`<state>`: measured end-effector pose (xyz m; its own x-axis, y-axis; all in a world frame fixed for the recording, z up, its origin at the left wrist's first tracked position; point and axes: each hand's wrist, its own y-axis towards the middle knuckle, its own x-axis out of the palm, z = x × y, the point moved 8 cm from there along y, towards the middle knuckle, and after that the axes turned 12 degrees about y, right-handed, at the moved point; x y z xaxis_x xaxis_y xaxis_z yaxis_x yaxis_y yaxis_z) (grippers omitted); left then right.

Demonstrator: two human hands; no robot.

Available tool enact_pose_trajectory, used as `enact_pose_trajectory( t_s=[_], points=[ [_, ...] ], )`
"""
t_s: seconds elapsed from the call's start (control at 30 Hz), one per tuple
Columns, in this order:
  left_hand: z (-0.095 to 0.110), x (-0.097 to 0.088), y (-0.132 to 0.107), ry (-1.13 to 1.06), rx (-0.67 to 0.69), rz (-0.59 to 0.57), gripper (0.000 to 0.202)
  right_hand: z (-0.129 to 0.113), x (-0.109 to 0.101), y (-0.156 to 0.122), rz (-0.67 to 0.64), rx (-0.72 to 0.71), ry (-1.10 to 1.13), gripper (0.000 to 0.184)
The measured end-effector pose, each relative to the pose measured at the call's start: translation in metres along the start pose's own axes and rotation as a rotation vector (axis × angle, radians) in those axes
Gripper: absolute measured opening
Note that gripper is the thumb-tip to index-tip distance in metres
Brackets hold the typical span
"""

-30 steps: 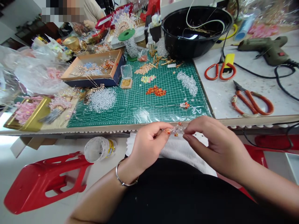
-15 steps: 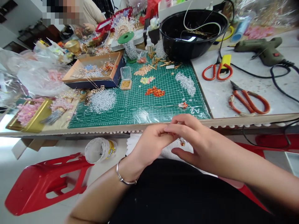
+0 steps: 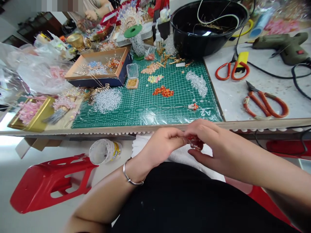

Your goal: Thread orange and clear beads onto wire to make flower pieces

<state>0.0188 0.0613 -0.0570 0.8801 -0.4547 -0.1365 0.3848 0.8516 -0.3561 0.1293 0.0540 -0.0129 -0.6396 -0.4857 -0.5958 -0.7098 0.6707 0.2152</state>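
Observation:
Just off the table's front edge, above my lap, my left hand [image 3: 161,145] pinches the near side of a small beaded ornament [image 3: 195,144] with red and clear parts. My right hand [image 3: 208,140] curls round it from the other side, fingers over the top and thumb below. The fingers cover much of the ornament, and any wire in the left pinch is hidden. On the green cutting mat [image 3: 136,115] beyond lie a small orange-and-clear beaded piece [image 3: 193,106], orange-red beads [image 3: 163,92] and clear beads [image 3: 197,84].
Orange-handled pliers [image 3: 266,103], orange-handled snips [image 3: 232,69] and a glue gun [image 3: 283,47] lie at right. A black basin [image 3: 209,38] stands behind the mat. To the left are a box of ornaments [image 3: 99,79] and a pale bead pile [image 3: 107,99]. A person's hands [image 3: 91,15] show behind.
My right hand has shifted slightly right and turned, so more of the red and clear ornament shows between thumb and fingers. My left hand keeps its pinch. The view has tilted slightly.

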Motion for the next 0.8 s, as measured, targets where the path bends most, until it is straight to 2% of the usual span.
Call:
enact_pose_trajectory(
  t_s=[0.1,0.17,0.27,0.37,0.47,0.63,0.8],
  points=[
    [0.001,-0.004,-0.003,0.177,-0.005,0.044,0.017,0.009,-0.004,0.0,0.046,0.082,0.144,0.022],
    [0.002,-0.009,-0.007,0.319,-0.007,0.112,0.018,0.021,-0.005,-0.003,0.089,0.176,0.275,0.016],
    [0.008,-0.014,-0.014,0.487,0.019,0.224,0.019,0.043,0.004,-0.011,0.125,0.344,0.641,0.012],
    [0.014,-0.015,-0.018,0.523,0.079,0.267,0.017,0.053,0.019,-0.018,0.141,0.464,1.084,0.015],
    [0.02,-0.014,-0.019,0.498,0.123,0.29,0.014,0.052,0.027,-0.019,0.198,0.529,1.322,0.017],
    [0.028,-0.013,-0.022,0.54,0.222,0.357,0.011,0.045,0.03,-0.012,0.24,0.523,1.389,0.012],
    [0.04,-0.006,-0.03,0.786,0.447,0.389,0.017,0.046,0.027,-0.011,0.211,0.488,1.206,0.015]
  ],
)
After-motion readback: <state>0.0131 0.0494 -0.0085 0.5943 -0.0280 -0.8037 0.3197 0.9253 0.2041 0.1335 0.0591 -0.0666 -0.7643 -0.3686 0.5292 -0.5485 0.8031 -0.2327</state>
